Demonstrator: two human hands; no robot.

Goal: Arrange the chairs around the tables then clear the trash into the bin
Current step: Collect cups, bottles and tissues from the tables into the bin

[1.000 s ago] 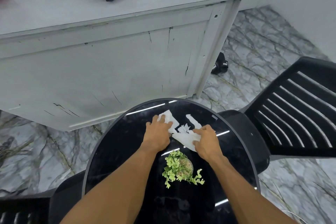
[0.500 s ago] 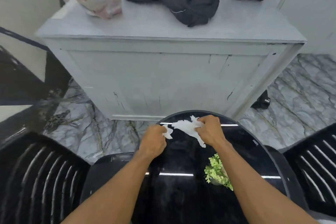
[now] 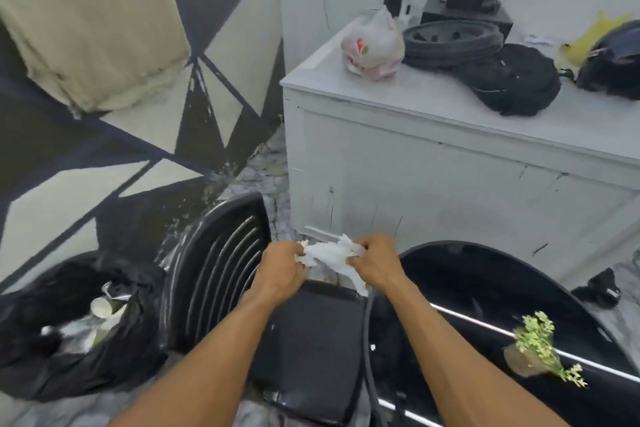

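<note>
Both hands hold a bunch of crumpled white tissue paper (image 3: 330,253) in the air above a black plastic chair (image 3: 304,333). My left hand (image 3: 280,270) grips its left end and my right hand (image 3: 375,262) grips its right end. The chair's slatted back (image 3: 214,267) stands to the left of my hands. A bin lined with a black bag (image 3: 69,333) sits at the lower left, with paper cups and foil trash inside. The round black glass table (image 3: 485,288) lies to the right, off from under the tissue.
A small green plant in a pot (image 3: 535,347) stands on the table. A grey cabinet (image 3: 433,166) behind carries bags, a helmet and a tyre. A patterned black and beige wall (image 3: 104,97) is on the left. The floor is marble.
My view has swung left, from the table toward the bin. Both hands lifted the tissue paper off the table and carried it left over the chair.
</note>
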